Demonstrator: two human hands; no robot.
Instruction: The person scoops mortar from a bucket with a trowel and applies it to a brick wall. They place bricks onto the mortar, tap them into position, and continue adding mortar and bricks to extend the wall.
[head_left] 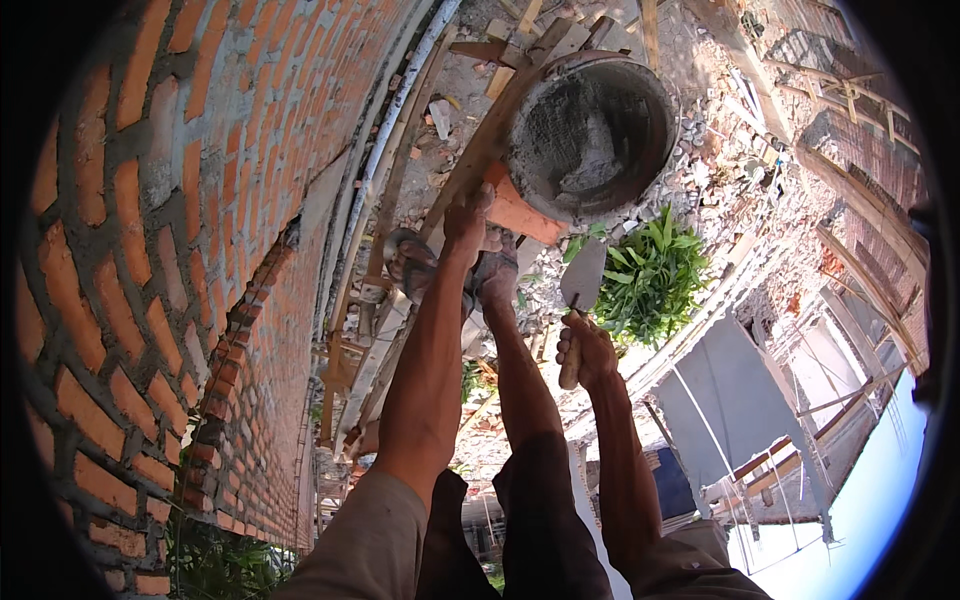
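My left hand (467,228) reaches forward past my feet and is closed on the near end of an orange brick (528,212); its fingertips are partly hidden. Just beyond the brick, and partly over it, stands a round dark bucket (590,140) with grey wet mortar (592,150) inside. My right hand (590,352) is closed around the wooden handle of a pointed trowel (583,275). The trowel's grey blade points away from me, to the right of my feet and below the bucket in the picture.
A brick wall (210,190) with mortar joints rises along the left. My feet (495,268) stand on wooden planks (480,150) high above rubble (715,165). A leafy green plant (655,275) grows at right. Timber beams and a grey wall panel (720,400) lie farther right.
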